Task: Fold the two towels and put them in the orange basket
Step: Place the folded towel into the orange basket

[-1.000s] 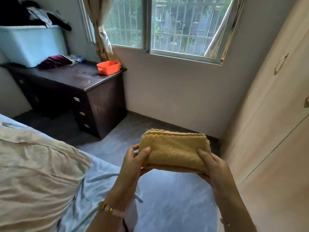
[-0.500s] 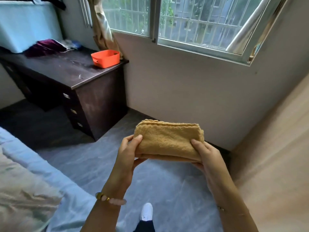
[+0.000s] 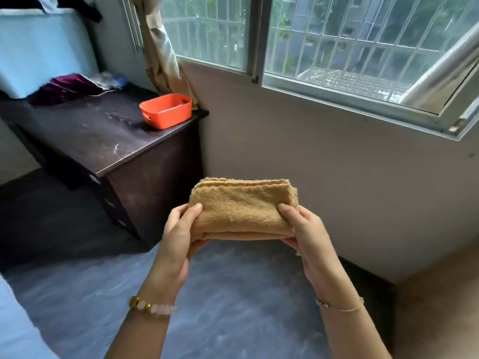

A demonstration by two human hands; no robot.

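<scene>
Closing on the target: dark wooden counter (image 3: pixel 90 136) and small orange plastic basket (image 3: pixel 167 112) are showing larger and nearer than a second ago, and the light-blue bed (image 3: pixel 15 327) is nearly sliding out of view. Left hand (image 3: pixel 178 234) and right hand (image 3: pixel 308 237) are gripping the folded tan terry towel (image 3: pixel 241 211) by its two ends, fingers (image 3: pixel 285 212) wrapped round it, holding it level over the grey floor, well apart from the basket. Can't tell if the bundle is one towel or both. Basket is sitting at the counter's corner beside the curtain. Judgement: folding looks done, carrying is in hand. Doing it well: keeping both ends pinched so layers aren't slipping, aligning long sides, lowering flat, releasing late.
</scene>
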